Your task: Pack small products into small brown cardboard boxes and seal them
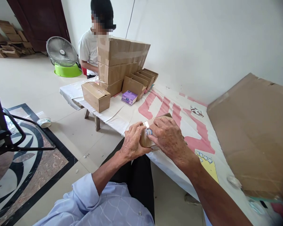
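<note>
A small cardboard box [145, 142] is held at the near edge of the cloth-covered table, above my lap. My left hand [134, 141] grips its left side, with the thumb near the top and the other fingers around and under it. Over the box's right side, my right hand [168, 135] is closed, its thumb and fingers pinching a small blue-and-white object [149, 131] against the box end. What that object is, I cannot make out. The box's far part shows only as a brown edge behind my right knuckles.
On the table [122, 121] stand stacked taped cartons [122, 51], a single closed carton [96, 95], a row of open boxes [133, 85] and a purple packet [129, 97]. A large cardboard sheet [250, 131] stands right. Behind the stack sits another person [88, 47]; a fan [62, 51] is left.
</note>
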Available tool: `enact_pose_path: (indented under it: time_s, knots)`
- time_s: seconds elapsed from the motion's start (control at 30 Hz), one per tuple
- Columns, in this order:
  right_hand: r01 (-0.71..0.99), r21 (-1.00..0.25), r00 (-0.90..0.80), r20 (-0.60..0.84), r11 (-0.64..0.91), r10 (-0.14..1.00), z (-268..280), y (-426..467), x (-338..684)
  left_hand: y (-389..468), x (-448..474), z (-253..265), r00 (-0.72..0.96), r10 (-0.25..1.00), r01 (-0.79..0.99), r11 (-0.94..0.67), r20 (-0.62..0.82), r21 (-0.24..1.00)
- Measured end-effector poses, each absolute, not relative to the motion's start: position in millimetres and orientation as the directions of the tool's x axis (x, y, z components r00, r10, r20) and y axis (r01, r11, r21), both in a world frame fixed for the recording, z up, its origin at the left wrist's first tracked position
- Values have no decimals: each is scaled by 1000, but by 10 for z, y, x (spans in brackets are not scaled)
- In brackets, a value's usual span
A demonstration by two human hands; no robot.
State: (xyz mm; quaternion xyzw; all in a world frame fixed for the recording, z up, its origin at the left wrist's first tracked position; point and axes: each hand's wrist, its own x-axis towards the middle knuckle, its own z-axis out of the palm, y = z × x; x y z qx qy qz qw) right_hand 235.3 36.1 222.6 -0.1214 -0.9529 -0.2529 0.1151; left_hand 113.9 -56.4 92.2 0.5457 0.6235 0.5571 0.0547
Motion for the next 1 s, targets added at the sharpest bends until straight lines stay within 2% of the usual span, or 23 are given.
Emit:
enact_pose_path:
  time_s: [0.43, 0.6, 1.0]
  knots:
    - [244, 463, -949, 297, 852, 110, 2183, 439, 2374, -566, 1152, 943, -400, 761, 611, -194, 511, 767]
    - [217, 502, -956, 282, 837, 79, 2165, 463, 2358, -565, 1154, 943, -396, 763, 606, -201, 511, 770]
    - [146, 472, -982, 177, 870, 69, 2192, 483, 2345, -567, 1155, 985, -390, 775, 608, -189, 498, 771]
